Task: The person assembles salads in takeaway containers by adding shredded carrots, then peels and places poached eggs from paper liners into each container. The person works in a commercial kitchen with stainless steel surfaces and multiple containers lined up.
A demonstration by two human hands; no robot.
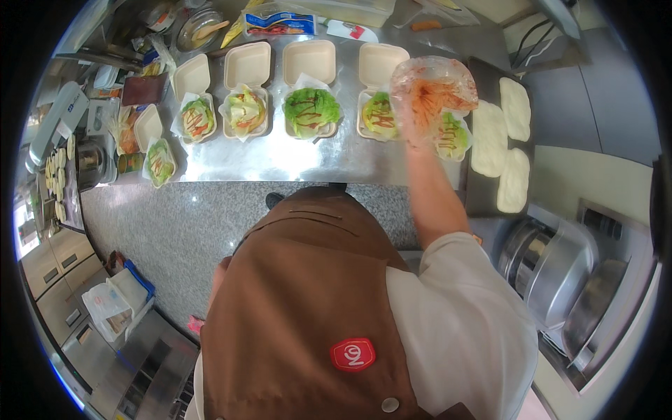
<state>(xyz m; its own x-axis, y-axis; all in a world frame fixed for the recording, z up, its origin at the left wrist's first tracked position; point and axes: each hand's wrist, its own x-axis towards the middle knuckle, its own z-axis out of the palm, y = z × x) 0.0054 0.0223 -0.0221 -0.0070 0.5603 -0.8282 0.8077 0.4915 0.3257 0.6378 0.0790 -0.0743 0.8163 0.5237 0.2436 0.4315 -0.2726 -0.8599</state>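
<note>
My right hand [418, 120] reaches over the right part of the steel counter. A clear plastic bag smeared with red sauce [442, 78] covers most of its fingers, which seem closed on it. Just below the bag, lettuce with red sauce lines [453, 136] sits in paper, partly hidden. Left of my hand stands an open beige takeout box [383, 61] holding lettuce with sauce stripes [379, 113]. More such boxes line the counter, including one with a broad lettuce leaf [311, 110]. Only a bit of my left arm shows beside the brown apron; that hand is out of sight.
Pale flat dough pieces [488, 140] lie on a dark tray [480, 199] at the right. Metal pans [560, 276] stand below it. At the back are a steel bowl with a wooden spoon [199, 31] and a blue package [280, 24]. A white bin [119, 301] stands lower left.
</note>
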